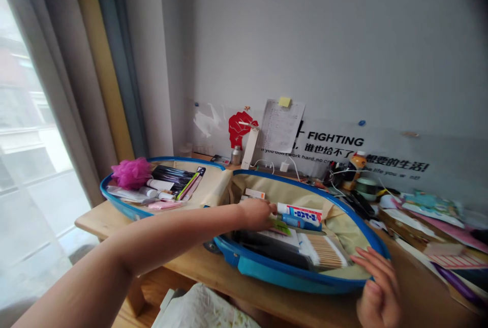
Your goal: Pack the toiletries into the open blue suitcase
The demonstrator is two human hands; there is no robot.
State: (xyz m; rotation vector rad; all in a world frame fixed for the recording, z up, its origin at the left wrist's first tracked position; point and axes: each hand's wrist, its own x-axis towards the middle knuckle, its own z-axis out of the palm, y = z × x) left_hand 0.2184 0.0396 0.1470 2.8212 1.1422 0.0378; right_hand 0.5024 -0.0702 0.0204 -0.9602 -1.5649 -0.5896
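Note:
An open blue suitcase [267, 269] lies on a wooden table, its two halves spread flat. My left hand [256, 214] reaches into the right half and its fingers rest on a small green item [280, 226] beside a blue-and-white toothpaste tube [301, 213]; whether it grips anything I cannot tell. My right hand [375, 285] lies open on the suitcase's near right rim. That half also holds dark flat items and a striped packet [328, 251]. The left half [125, 206] holds a pink bath pouf [131, 173], tubes and toothbrushes.
The wooden table [95, 221] carries clutter at the right: papers, books, cables, a round jar [366, 185] and a small bottle. A curtain and window stand at the left. A wall with a poster, a red fist sticker and a pinned paper rises behind.

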